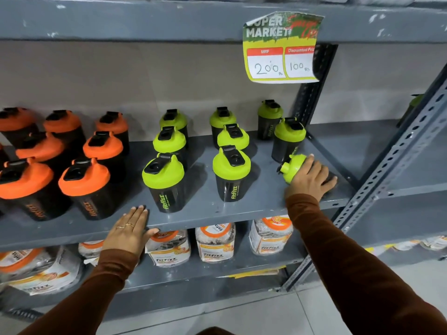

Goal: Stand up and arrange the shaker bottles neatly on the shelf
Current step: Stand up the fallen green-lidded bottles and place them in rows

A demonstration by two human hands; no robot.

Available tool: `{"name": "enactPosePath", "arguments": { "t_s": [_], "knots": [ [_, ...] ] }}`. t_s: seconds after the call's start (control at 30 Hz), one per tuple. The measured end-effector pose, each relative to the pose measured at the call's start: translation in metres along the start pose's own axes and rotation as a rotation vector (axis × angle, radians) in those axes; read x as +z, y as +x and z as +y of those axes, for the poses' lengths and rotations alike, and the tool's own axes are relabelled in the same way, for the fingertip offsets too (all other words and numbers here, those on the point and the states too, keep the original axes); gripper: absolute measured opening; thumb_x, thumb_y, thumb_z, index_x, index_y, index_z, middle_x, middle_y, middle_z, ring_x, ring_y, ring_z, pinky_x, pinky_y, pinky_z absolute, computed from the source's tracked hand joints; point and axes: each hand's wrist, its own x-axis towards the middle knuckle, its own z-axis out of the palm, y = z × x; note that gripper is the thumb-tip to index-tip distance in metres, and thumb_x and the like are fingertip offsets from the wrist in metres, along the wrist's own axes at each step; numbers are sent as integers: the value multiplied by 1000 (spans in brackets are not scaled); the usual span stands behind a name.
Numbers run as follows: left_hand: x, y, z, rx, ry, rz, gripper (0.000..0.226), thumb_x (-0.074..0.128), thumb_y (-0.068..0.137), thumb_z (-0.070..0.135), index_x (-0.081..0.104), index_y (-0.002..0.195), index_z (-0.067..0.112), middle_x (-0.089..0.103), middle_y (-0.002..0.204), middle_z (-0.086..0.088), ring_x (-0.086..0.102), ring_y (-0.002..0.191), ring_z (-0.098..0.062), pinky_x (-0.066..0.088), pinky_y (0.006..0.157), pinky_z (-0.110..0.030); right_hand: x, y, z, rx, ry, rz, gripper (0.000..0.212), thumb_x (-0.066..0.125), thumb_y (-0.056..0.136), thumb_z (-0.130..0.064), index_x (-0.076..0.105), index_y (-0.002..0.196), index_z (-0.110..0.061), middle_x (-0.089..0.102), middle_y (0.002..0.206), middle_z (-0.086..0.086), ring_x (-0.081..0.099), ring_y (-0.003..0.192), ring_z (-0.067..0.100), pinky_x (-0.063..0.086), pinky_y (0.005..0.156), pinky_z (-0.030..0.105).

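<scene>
On the grey shelf several black shaker bottles stand upright. Orange-lidded ones fill the left, green-lidded ones stand in two columns at the middle. Two more green-lidded bottles stand near the right upright. One green-lidded bottle lies on its side at the shelf's right front, lid pointing left. My right hand wraps over its dark body, hiding most of it. My left hand rests flat on the shelf's front edge, fingers apart, holding nothing.
A price tag hangs from the shelf above. A perforated metal upright runs diagonally at the right. Below, clear jars with orange-and-white labels fill the lower shelf. A tiled floor shows at the bottom right.
</scene>
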Motion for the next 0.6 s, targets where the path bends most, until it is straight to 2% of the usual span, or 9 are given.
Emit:
{"name": "enactPosePath", "arguments": {
  "t_s": [0.1, 0.17, 0.23, 0.3, 0.4, 0.5, 0.6],
  "knots": [
    [-2, 1, 1, -20, -15, -5, 89, 2, 91, 57, 61, 105, -8, 64, 107, -28, 63, 95, -43, 49, 79, -55, 7, 1, 7, -85, 4, 60, 39, 55, 76, 1, 49, 114, -2, 59, 101, 24, 57, 94, 40, 43, 89, 61],
    [-3, 0, 2, -23, -4, 3, 88, 2, 91, 56, 62, 103, -8, 65, 105, -28, 64, 93, -43, 49, 77, -55, 9, -3, 9, -56, 92, 60, 44, 54, 73, 4, 48, 116, -3, 56, 107, 29, 52, 103, 45, 33, 97, 66],
    [-4, 0, 3, -23, 1, 0, 89, 2, 91, 57, 61, 105, -8, 65, 106, -28, 63, 95, -43, 48, 80, -54, 10, -7, 10, -88, 154, 46, 55, 61, 67, 5, 45, 119, -2, 54, 115, 30, 48, 112, 47, 25, 100, 69],
    [-3, 0, 2, -28, -6, -11, 91, 1, 89, 59, 60, 107, -8, 63, 109, -28, 62, 98, -43, 47, 83, -53, 9, -7, 11, -133, 240, 23, 71, 75, 60, -4, 42, 123, -1, 52, 122, 28, 45, 116, 45, 24, 101, 68],
    [-1, 2, 2, -36, -6, -18, 91, 2, 89, 60, 59, 109, -8, 62, 111, -28, 61, 101, -42, 46, 86, -52, 4, -4, 7, -89, 598, 17, 87, 83, 60, -23, 37, 130, 3, 48, 129, 27, 43, 120, 43, 29, 105, 55],
    [0, 2, 4, -66, -10, -46, 76, 25, 84, 55, 58, 110, -8, 61, 113, -28, 60, 103, -42, 45, 87, -53, 3, -3, 7, 73, 999, -33, 91, 81, 63, -30, 33, 134, -1, 46, 134, 21, 42, 125, 33, 31, 109, 40],
    [1, 3, 5, -65, -25, 56, 56, 54, 82, 36, 54, 116, -7, 56, 121, -27, 54, 111, -42, 41, 95, -52, 4, -2, 14, 160, 1158, -87, 82, 80, 68, -22, 34, 135, -9, 48, 135, 13, 46, 123, 23, 33, 107, 30]
  ]
}}
